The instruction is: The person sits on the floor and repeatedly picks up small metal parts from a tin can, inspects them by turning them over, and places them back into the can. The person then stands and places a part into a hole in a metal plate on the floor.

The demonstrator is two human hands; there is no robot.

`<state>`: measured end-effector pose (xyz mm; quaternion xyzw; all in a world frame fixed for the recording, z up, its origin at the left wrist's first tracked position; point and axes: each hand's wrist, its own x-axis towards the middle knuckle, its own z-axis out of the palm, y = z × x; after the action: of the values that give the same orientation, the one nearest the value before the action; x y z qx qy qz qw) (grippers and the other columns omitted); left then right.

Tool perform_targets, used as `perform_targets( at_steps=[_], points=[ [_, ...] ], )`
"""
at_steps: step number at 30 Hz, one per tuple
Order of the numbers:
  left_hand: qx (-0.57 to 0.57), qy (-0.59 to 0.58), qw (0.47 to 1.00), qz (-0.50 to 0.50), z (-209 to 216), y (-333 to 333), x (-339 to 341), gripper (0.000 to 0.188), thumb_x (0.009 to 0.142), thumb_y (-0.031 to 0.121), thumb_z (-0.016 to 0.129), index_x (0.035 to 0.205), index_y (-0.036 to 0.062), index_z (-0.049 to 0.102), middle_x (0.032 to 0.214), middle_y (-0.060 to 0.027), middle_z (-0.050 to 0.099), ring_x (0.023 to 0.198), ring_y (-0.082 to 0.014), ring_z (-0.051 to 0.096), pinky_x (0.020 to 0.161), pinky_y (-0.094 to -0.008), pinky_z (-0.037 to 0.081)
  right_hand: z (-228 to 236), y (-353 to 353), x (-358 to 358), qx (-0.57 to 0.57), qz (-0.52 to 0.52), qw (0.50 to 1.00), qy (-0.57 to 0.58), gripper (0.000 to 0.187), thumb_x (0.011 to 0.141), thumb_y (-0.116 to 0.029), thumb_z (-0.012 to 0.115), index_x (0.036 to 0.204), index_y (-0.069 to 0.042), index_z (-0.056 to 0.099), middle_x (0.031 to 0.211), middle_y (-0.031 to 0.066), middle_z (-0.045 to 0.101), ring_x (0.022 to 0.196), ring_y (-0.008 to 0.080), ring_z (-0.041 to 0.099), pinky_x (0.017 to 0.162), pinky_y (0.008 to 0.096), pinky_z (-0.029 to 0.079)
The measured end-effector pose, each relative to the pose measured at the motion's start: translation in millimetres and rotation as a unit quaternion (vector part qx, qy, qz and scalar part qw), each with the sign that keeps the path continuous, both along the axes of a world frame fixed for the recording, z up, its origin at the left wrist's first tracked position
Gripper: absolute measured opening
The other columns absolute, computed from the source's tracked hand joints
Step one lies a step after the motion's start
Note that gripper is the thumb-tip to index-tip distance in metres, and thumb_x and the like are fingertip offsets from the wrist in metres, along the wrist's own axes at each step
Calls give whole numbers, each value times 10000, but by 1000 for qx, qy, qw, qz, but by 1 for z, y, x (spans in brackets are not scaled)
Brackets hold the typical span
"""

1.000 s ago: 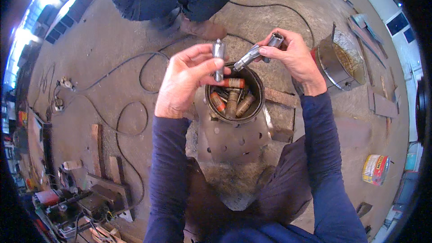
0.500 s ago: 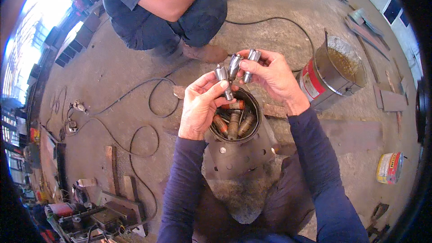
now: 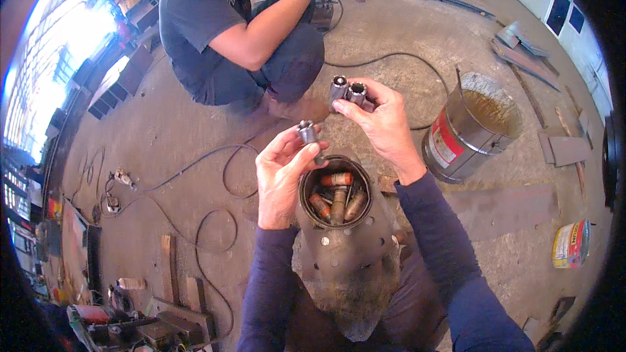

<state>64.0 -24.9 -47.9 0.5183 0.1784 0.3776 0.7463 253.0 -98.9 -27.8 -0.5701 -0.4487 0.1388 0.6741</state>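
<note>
My left hand [image 3: 279, 179] pinches one silver annular cutter [image 3: 306, 133] between thumb and fingers, its toothed end up. Higher and to the right, my right hand [image 3: 385, 120] grips two more annular cutters [image 3: 357, 93] side by side, their hollow toothed ends showing. Below the hands stands a round, dark-rimmed can [image 3: 303, 203]. Inside it lie several worn cylindrical pieces, some with orange ends, such as an orange-banded one [image 3: 337, 179]. Around the can's base is a grey sheet with round holes [image 3: 336, 248].
A co-worker [image 3: 241, 39] with gloved hands squats ahead on the left. A metal bucket [image 3: 450, 140] holding brownish contents stands at right, a small paint can [image 3: 570, 244] nearer. Black cable [image 3: 215, 150] loops over the floor at left. Tools and metal parts [image 3: 156, 326] lie lower left.
My hands have moved apart. The middle cutter is now beside the other one in my right hand, while my left hand with its cutter is lower and to the left.
</note>
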Motion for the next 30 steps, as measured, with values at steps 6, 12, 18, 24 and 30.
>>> perform_targets(
  at_steps=[6,12,18,24,30],
  points=[
    [34,5,999,38,8,12,-17,379,944,21,705,1310,-23,619,1257,-220,697,1040,-314,736,780,-396,656,29,3,19,82,-101,990,-51,278,870,-84,816,1121,-15,720,967,41,725,801,89,638,693,276,518],
    [34,0,998,62,9,23,-28,373,935,2,709,1300,-20,639,1222,-188,715,1013,-284,740,772,-390,652,39,-3,27,84,-163,977,-108,275,855,-67,814,1103,-9,711,989,73,718,802,140,661,711,307,529],
    [38,3,997,66,7,26,-28,355,938,11,712,1285,-19,643,1220,-191,714,1012,-291,742,760,-390,659,41,-5,32,90,-156,983,-44,243,865,-89,818,1070,-6,718,917,34,710,765,111,636,681,292,511],
    [39,8,998,58,7,23,-26,349,936,-10,708,1280,-20,648,1211,-190,716,1010,-285,742,755,-386,663,43,-8,42,102,-88,990,48,173,883,-130,822,983,-26,725,794,-35,676,686,49,584,615,251,476],
    [38,10,998,56,8,23,-28,363,930,-6,720,1287,-19,649,1205,-189,719,1006,-282,743,753,-382,663,48,-9,40,114,-68,989,61,169,887,-149,825,954,-34,722,790,-22,685,661,49,589,582,239,471]
  ],
)
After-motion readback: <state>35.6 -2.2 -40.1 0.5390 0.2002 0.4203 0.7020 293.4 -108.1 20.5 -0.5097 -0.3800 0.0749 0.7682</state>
